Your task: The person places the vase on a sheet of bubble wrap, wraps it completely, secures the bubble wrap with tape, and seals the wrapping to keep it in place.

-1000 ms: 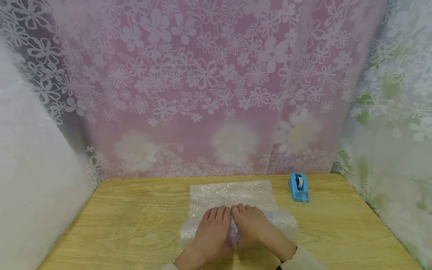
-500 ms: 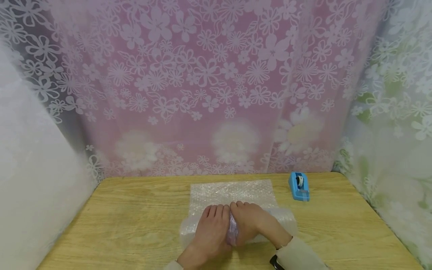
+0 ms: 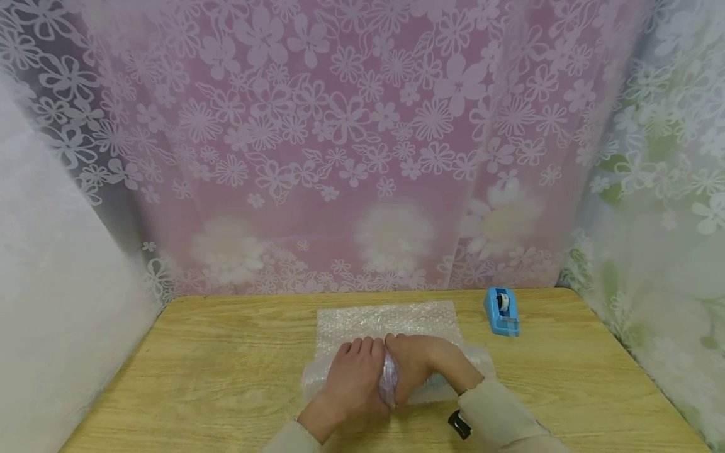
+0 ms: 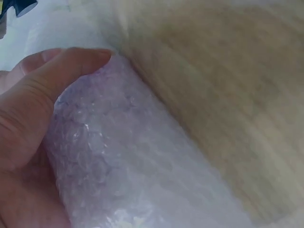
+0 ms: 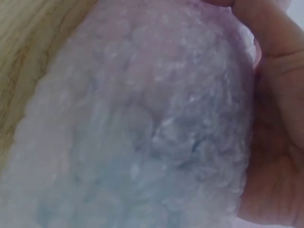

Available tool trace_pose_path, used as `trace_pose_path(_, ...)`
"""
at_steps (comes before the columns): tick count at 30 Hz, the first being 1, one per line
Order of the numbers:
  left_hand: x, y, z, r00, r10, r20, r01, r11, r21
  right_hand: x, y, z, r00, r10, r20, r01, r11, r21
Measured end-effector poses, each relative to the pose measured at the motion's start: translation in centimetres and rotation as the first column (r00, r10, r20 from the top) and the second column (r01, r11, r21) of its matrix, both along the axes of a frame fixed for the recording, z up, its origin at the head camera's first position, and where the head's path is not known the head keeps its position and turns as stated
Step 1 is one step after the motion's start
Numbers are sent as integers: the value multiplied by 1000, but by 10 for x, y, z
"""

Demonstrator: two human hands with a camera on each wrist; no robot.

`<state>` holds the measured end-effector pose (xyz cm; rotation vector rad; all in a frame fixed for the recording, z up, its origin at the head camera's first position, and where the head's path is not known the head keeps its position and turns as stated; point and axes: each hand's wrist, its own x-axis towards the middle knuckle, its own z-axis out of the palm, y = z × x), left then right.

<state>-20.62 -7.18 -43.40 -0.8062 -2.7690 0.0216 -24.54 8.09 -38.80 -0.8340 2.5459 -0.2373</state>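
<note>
Both hands grip a roll of bubble wrap (image 4: 137,147) near the table's front. My left hand (image 3: 355,380) curls over its left half, fingers on the far side. The right hand (image 3: 417,362) holds the right half close beside it. Between the hands the wrap shows a purple tint (image 3: 388,380); what is wrapped inside is veiled by the bubbles. The right wrist view shows a faint bluish patch under the wrap as well. From the roll's far side a flat bubble wrap sheet (image 3: 391,319) runs out over the table. The left thumb (image 4: 71,66) presses along the roll.
A blue tape dispenser (image 3: 502,313) with a small roll of tape stands at the back right of the wooden table (image 3: 226,358). Floral curtains (image 3: 362,157) hang behind and at the sides. A black strap (image 3: 459,425) shows by the right cuff.
The roll has shifted slightly away from me under both hands. The right hand has turned at the wrist, its forearm moving up and left, and the black strap has come into view.
</note>
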Motion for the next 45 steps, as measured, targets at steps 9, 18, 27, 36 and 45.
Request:
trace_pose_path(9, -11, -4, 6, 988, -9, 157, 8, 1000, 3, -14, 2, -2, 991, 12, 132, -4, 998, -63)
trace_pose_path(18, -19, -8, 9, 962, -35, 271, 19, 998, 62, -23, 0, 0, 977, 45, 209, -26, 995, -93)
trace_pose_path(27, -33, -9, 11, 917, -32, 398, 4, 997, 72, -37, 2, -1, 946, 107, 305, -65, 988, -143)
trace_pose_path(36, -44, -11, 17, 839, -98, 536, 27, 990, 138, -48, 5, -4, 909, 131, 395, -77, 986, -148)
trace_pose_path(45, -46, -17, 14, 738, -183, 649, 7, 965, 264, -51, 5, -6, 850, 114, 515, -64, 991, -114)
